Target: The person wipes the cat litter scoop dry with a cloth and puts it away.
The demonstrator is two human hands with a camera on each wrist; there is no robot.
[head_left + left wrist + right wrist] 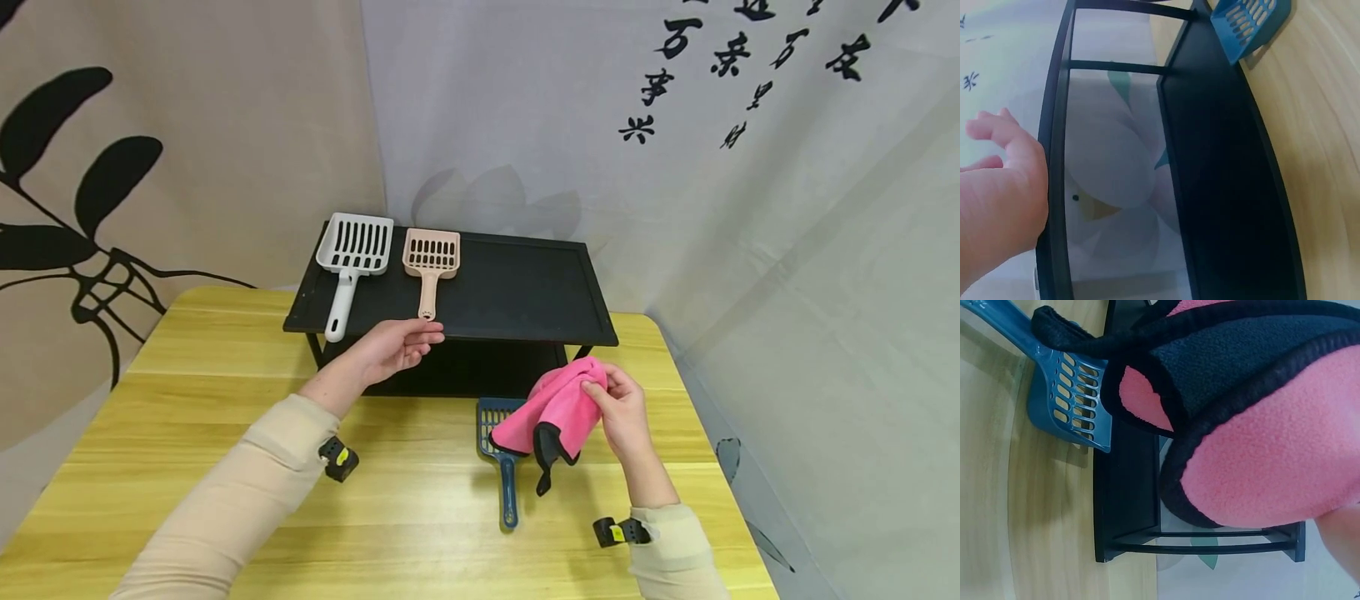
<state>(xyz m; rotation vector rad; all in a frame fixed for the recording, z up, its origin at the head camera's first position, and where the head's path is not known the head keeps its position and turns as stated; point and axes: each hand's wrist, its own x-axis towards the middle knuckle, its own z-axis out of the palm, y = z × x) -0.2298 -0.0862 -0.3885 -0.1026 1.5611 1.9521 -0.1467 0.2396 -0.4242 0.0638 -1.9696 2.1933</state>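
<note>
My left hand [396, 348] is at the front of the black shelf's top, pinching the tip of the beige litter scoop's handle. That beige scoop [428, 272] lies on the shelf beside a white litter scoop [348, 275]. In the left wrist view, my left hand [1007, 187] is beside the shelf's upper edge; the beige scoop is out of sight there. My right hand [626, 412] grips a bunched pink cloth [566, 400] with black edging and a dark underside. Below the cloth, a blue litter scoop [508, 492] rests on the table, its head partly covered from above.
The two-level black shelf [525, 283] stands at the back of the yellow wooden table [390, 500]. A printed cloth backdrop [495, 100] hangs behind it. The blue scoop's head lies close to the shelf's lower front edge.
</note>
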